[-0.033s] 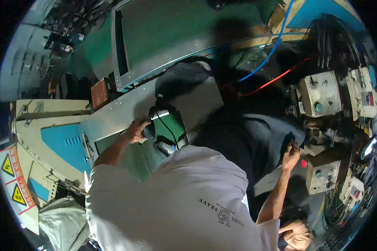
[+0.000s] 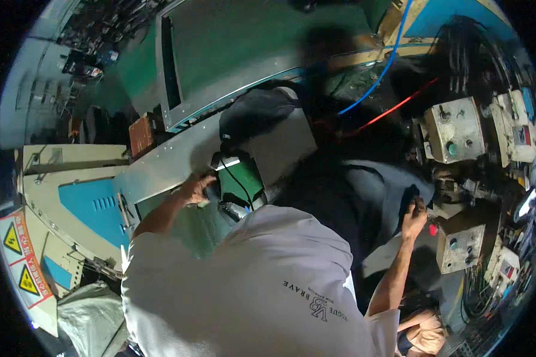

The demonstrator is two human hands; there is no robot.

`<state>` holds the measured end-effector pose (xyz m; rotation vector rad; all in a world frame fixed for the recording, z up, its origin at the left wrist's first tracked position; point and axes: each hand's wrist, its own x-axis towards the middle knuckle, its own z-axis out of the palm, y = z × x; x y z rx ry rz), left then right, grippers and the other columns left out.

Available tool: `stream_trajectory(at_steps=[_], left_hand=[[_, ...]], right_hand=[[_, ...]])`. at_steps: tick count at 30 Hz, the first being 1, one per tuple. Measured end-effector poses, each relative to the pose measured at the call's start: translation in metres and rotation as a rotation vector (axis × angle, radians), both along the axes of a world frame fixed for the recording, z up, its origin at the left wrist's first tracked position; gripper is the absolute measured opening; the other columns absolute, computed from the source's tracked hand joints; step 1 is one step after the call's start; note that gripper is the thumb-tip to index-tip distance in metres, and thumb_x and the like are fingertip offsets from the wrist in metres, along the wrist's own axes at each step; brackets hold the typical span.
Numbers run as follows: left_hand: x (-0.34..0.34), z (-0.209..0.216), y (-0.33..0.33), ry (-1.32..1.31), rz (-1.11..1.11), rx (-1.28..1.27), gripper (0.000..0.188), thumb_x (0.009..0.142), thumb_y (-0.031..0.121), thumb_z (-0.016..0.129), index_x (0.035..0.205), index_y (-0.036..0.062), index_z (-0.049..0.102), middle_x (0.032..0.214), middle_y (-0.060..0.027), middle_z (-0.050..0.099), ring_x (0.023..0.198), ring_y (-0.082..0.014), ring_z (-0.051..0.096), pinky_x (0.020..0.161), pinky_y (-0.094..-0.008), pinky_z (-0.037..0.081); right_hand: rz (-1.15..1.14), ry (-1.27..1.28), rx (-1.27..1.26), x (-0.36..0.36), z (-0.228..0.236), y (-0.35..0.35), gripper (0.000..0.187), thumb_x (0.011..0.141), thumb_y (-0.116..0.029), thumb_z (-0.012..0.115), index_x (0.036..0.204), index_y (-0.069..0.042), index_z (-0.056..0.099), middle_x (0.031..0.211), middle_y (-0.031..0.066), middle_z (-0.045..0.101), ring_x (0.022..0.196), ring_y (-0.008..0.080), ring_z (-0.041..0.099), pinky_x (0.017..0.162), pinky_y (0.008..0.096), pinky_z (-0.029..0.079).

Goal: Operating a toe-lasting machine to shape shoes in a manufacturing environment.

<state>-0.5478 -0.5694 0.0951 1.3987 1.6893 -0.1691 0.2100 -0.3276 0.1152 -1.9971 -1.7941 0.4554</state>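
My left hand (image 2: 196, 189) reaches down at the middle left, its fingers bent and a little blurred beside a dark rounded thing (image 2: 213, 189). What the fingers hold, if anything, I cannot make out. A thin black cord (image 2: 238, 181) curves over the green surface (image 2: 231, 177) just right of that hand. My right hand (image 2: 415, 219) is closed at the edge of my dark trouser leg (image 2: 369, 202), close to the knee. Whatever lies inside its fingers is hidden.
Two worn metal control boxes (image 2: 457, 131) with knobs stand at the right; a red button (image 2: 433, 229) sits near my right hand. A metal-edged machine bed (image 2: 250, 47) lies ahead. Blue hose (image 2: 378, 86) and red hose (image 2: 393, 112) cross above. Another person (image 2: 423, 333) is at lower right.
My left hand's fingers have shifted slightly. My right hand stays at the trouser leg, and the whole view has moved a little.
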Motion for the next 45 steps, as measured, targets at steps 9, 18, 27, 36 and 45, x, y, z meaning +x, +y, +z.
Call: stream_trajectory(at_steps=[9,18,27,36,45], left_hand=[[-0.003,-0.041,-0.06,0.083,-0.003,-0.054,0.113,0.065,0.032,0.101,0.153,-0.0015,0.041,0.147,-0.0213,0.056,0.139,-0.0358,0.056,0.118,-0.0461,0.044],[-0.012,0.117,0.002,-0.219,0.851,0.817,0.074,0.083,0.006,0.085,0.148,0.0001,0.051,0.14,-0.0149,0.056,0.131,-0.0289,0.058,0.114,-0.0433,0.048],[0.144,0.365,0.263,-0.149,0.53,1.175,0.075,0.08,0.023,0.095,0.144,0.0086,0.059,0.135,-0.0145,0.065,0.121,-0.025,0.063,0.105,-0.0392,0.052],[0.417,0.283,0.39,-1.046,-0.253,0.646,0.101,0.083,0.023,0.091,0.166,-0.0014,0.038,0.154,-0.0187,0.056,0.146,-0.0298,0.052,0.123,-0.043,0.041],[0.537,0.142,0.353,-1.127,-0.615,-0.028,0.052,0.103,0.005,0.064,0.153,-0.0043,0.056,0.136,-0.011,0.07,0.127,-0.0167,0.064,0.111,-0.0338,0.049]], right_hand=[[-0.002,0.061,0.014,-0.027,-0.015,-0.017,0.031,0.103,-0.007,0.063,0.131,-0.001,0.075,0.127,0.0211,0.075,0.119,0.0412,0.07,0.108,0.0468,0.053],[0.024,0.296,-0.027,-0.048,0.004,0.023,0.031,0.101,-0.003,0.064,0.129,0.001,0.076,0.128,0.0228,0.075,0.119,0.0373,0.072,0.106,0.0435,0.054],[0.743,0.471,0.306,-0.279,0.153,0.032,0.099,0.08,-0.007,0.089,0.165,-0.001,0.039,0.168,0.0242,0.044,0.156,0.0421,0.043,0.129,0.0488,0.038],[-0.111,0.685,0.633,-0.188,0.193,0.063,0.1,0.087,-0.005,0.085,0.171,-0.003,0.03,0.155,0.0264,0.053,0.144,0.0433,0.053,0.12,0.0474,0.045],[-0.777,0.855,0.316,-0.093,0.138,-0.089,0.072,0.111,-0.039,0.066,0.164,0.004,0.043,0.151,0.0243,0.064,0.142,0.0271,0.058,0.119,0.038,0.043]])
